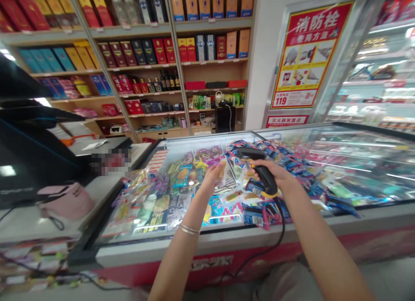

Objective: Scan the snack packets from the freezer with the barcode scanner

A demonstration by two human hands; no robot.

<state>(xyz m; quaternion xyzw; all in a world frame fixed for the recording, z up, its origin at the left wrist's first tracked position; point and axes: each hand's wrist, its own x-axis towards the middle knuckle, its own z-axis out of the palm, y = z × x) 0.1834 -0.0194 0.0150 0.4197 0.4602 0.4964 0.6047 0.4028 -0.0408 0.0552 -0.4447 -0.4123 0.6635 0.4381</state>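
In my right hand (pixel 275 171) is a black barcode scanner (pixel 266 180) with yellow trim, gripped by its handle. Its head points left, toward my other hand, and a black cable hangs from the handle's bottom. My left hand (pixel 215 173), a silver bracelet on its wrist, is closed on a small wrapped packet (pixel 222 171) with clear and purplish film. Fingers cover part of that packet, so its contents cannot be made out. Both hands are above a chest freezer (pixel 139 244) full of wrapped ice creams. Blue packets (pixel 254 214) lie just below the scanner.
Glass lids cover parts of the freezer, at right a large sliding pane (pixel 366 162). At left a counter (pixel 19 223) bears a pink pouch (pixel 66 199) and a dark monitor (pixel 32 154). Shelves of boxed bottles (pixel 136 52) and a red fire-hydrant poster (pixel 311 54) stand behind.
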